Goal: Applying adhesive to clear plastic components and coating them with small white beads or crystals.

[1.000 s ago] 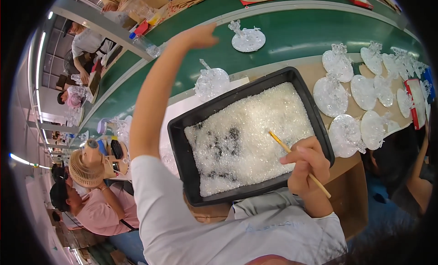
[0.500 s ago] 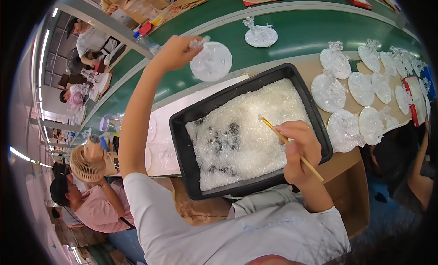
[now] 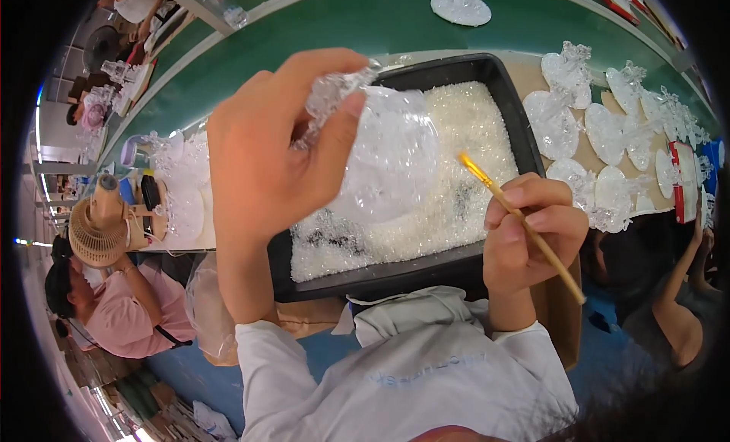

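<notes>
My left hand (image 3: 285,141) grips a clear figurine (image 3: 334,100) that joins a round, translucent white disc (image 3: 391,157). The disc is tilted and raised above a black tray (image 3: 525,138) of glittery white granules (image 3: 464,115). Dark patches of the tray's bottom show through where the granules lie thin. Between the fingers of my right hand (image 3: 532,229) is a thin wooden paintbrush (image 3: 525,221), its yellowish tip pointing up and left over the right part of the tray.
Several similar clear pieces on discs (image 3: 551,122) stand on brown board to the right. Another disc piece (image 3: 461,7) sits on the green worktop (image 3: 342,23). A beige fan (image 3: 99,221) and a person in pink (image 3: 125,305) are at left. Another person's arm (image 3: 677,297) shows at right.
My left hand has brought the disc piece from beyond the tray's far left corner to over the tray, closer to me. The brush has shifted slightly right, and the view has moved.
</notes>
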{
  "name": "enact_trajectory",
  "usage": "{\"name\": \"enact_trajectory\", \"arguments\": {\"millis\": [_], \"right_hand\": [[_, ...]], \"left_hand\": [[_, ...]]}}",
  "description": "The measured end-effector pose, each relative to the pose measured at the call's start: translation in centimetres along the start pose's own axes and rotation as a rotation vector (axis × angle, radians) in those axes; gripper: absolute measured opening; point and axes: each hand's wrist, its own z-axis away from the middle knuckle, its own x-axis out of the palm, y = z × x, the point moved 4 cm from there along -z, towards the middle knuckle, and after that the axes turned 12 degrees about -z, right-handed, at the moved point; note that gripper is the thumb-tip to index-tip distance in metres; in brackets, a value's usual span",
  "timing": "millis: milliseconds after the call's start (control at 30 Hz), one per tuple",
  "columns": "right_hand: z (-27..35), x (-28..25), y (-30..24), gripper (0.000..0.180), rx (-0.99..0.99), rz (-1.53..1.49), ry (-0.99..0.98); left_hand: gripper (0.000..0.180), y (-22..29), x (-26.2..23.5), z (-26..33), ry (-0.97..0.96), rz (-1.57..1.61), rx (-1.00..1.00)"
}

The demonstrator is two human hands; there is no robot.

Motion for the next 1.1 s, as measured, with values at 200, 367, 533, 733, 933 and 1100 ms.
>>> {"name": "enact_trajectory", "arguments": {"millis": [200,367,533,733,933,1100], "right_hand": [[-0.2,1.1,0.0,0.016,0.194,-0.061,-0.103],[0.1,1.8,-0.1,0.008,0.266,-0.051,-0.247],[-0.2,1.7,0.2,0.009,0.334,0.062,-0.260],[-0.2,2.1,0.7,0.010,0.259,0.039,-0.280],[-0.2,1.5,0.7,0.026,0.133,-0.104,-0.120],[-0.3,1.2,0.6,0.028,0.149,-0.108,-0.097]], "left_hand": [[0.014,0.7,1.0,0.4,0.071,0.126,0.153],[0.020,0.7,2.8,0.4,0.080,0.238,0.393],[0.021,0.3,3.3,0.2,0.106,0.332,0.442],[0.022,0.1,2.9,0.2,0.019,0.330,0.459],[0.021,0.3,3.3,0.2,0.051,0.373,0.446],[0.019,0.2,2.9,0.4,0.007,0.334,0.461]]}}
